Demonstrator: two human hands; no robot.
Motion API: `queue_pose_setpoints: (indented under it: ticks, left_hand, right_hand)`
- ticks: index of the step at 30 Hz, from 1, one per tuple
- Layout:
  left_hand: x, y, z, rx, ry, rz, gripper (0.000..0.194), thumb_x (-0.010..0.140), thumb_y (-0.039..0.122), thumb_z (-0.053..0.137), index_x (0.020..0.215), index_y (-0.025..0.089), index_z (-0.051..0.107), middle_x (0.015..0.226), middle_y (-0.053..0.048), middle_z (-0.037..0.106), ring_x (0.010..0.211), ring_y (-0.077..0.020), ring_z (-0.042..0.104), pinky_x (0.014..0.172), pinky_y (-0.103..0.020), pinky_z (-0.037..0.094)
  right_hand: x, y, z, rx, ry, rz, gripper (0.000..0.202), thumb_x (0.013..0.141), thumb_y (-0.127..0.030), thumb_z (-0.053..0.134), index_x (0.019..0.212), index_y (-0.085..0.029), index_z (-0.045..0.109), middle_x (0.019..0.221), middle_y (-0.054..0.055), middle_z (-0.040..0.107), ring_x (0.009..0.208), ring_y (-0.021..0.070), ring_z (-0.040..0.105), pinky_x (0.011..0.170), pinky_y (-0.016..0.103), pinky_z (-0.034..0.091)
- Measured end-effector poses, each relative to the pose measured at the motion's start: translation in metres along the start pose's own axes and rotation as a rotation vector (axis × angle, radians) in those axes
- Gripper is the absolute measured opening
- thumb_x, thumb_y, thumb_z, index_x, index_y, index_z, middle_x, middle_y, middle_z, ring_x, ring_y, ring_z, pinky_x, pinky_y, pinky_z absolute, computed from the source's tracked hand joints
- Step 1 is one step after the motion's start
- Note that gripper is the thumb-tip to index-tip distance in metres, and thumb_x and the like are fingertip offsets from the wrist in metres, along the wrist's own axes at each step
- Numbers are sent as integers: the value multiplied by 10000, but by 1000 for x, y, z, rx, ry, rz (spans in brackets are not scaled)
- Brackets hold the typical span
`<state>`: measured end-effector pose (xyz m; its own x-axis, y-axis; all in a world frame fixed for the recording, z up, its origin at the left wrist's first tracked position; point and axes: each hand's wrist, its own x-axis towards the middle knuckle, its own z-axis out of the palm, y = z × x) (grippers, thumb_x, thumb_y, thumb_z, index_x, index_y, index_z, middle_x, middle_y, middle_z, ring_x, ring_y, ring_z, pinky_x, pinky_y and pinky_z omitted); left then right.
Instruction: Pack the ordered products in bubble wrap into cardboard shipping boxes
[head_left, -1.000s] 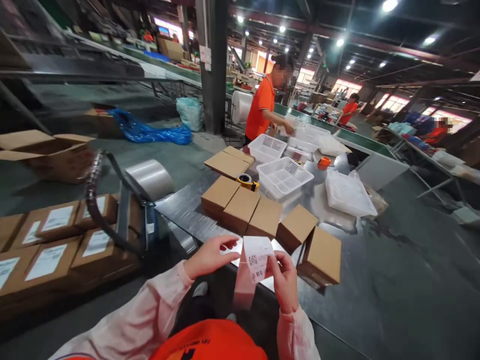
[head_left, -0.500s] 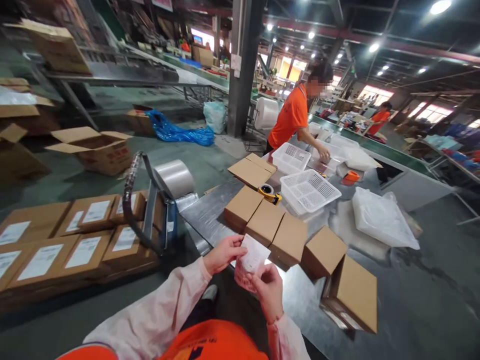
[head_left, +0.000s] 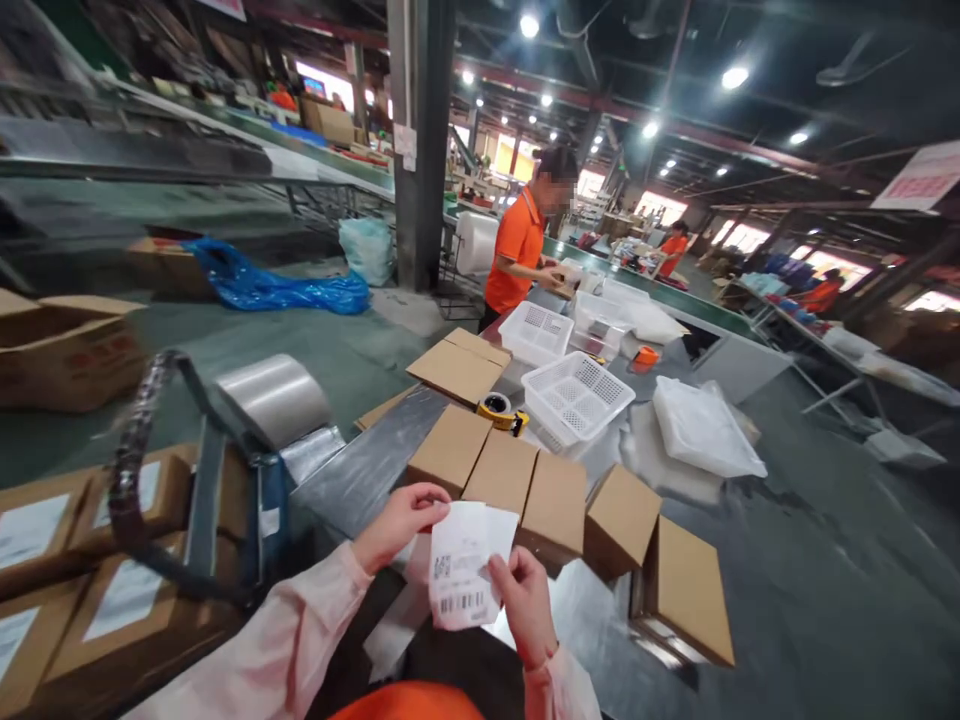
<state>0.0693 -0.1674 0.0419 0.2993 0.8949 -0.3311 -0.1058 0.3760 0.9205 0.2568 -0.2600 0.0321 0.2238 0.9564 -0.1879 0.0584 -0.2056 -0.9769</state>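
Note:
A white printed label sheet (head_left: 459,548) with a barcode and a square code is held up in front of my body. My left hand (head_left: 400,523) pinches its upper left corner. On the right side, my right hand (head_left: 523,602) grips the sheet's edge between thumb and fingers. A paler strip (head_left: 397,625) hangs below and behind it on the left. Just beyond my hands, several closed brown cardboard boxes stand in a row on the metal table, among them a middle box (head_left: 501,468) and a box at the right end (head_left: 691,590).
Behind the boxes are a yellow tape dispenser (head_left: 502,412), flat cardboard (head_left: 459,365), a white plastic basket (head_left: 577,400) and a bag of white material (head_left: 705,425). A cart handle (head_left: 142,460) and large roll (head_left: 274,400) stand left, near labelled cartons. A co-worker (head_left: 517,245) works across the table.
My view has swung right. The sheet has opened out and its printed face now shows. The co-worker's hands have drawn back and now hold a small brown item.

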Motion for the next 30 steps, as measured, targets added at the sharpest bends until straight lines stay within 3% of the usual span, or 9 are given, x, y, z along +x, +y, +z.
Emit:
queue_pose_setpoints:
  ticks: [4, 7, 10, 12, 15, 18, 22, 28, 30]
  left_hand:
    - [-4, 16, -8, 47, 79, 169, 431, 553, 475, 787, 800, 152, 642, 659, 10, 617, 635, -142, 554, 622, -252, 437]
    - [-20, 29, -5, 199, -48, 244, 325, 631, 431, 734, 780, 154, 653, 701, -8, 636, 675, -154, 567, 651, -257, 450]
    - [-40, 32, 9, 360, -165, 287, 240, 704, 389, 670, 765, 157, 666, 770, -34, 672, 746, -177, 604, 698, -262, 470]
    - [-50, 30, 17, 424, -187, 306, 256, 751, 411, 622, 783, 164, 678, 798, -45, 688, 777, -191, 625, 719, -269, 485]
    - [-55, 24, 18, 516, 9, 318, 393, 727, 454, 647, 1002, 180, 709, 799, -37, 690, 786, -210, 638, 765, -304, 508]
    - [-52, 14, 7, 547, 161, 323, 605, 597, 381, 745, 1172, 201, 688, 925, -55, 715, 900, -248, 649, 865, -345, 508]
    - [-42, -11, 3, 389, -65, 246, 342, 728, 454, 627, 863, 169, 760, 905, -90, 743, 888, -258, 665, 829, -340, 515]
    - [-18, -46, 4, 323, 257, 183, 435, 728, 572, 627, 575, 167, 584, 601, -23, 594, 618, -182, 558, 601, -286, 445]
    - [-5, -46, -5, 218, 230, 112, 410, 683, 558, 695, 683, 154, 627, 659, -26, 630, 644, -184, 575, 606, -284, 446]
  right_hand:
    - [-10, 4, -21, -464, -134, 115, 557, 705, -734, 609, 503, -230, 484, 436, 16, 498, 421, 169, 514, 441, 282, 376]
    - [-14, -12, -36, -831, -40, -56, 454, 705, -627, 706, 567, -200, 639, 601, 128, 659, 657, 289, 668, 613, 363, 491]
    - [-9, -40, -30, -673, -56, -424, 587, 664, -600, 778, 1073, -184, 719, 1036, 151, 729, 957, 297, 678, 833, 388, 526]
    - [-4, -55, -17, -541, -180, -516, 538, 705, -529, 777, 1121, -196, 711, 1030, 107, 738, 902, 237, 687, 802, 324, 536]
    - [1, -60, 2, -486, -232, -455, 160, 811, -317, 693, 863, -190, 773, 783, 51, 747, 684, 167, 669, 650, 247, 512]
    - [4, -54, 11, -428, -195, -406, 86, 757, -209, 721, 804, -192, 792, 760, 43, 756, 662, 162, 675, 619, 224, 503]
    - [11, -50, 18, -453, -161, -380, 113, 749, -204, 725, 825, -215, 808, 756, 40, 768, 645, 170, 684, 615, 232, 505]
    - [47, -31, 37, -335, -171, -198, 201, 799, -390, 699, 803, -219, 805, 744, 43, 759, 653, 190, 686, 622, 268, 528]
    - [77, -19, 43, -280, -190, -146, 267, 759, -462, 731, 761, -203, 799, 808, 70, 759, 692, 204, 689, 618, 286, 536]
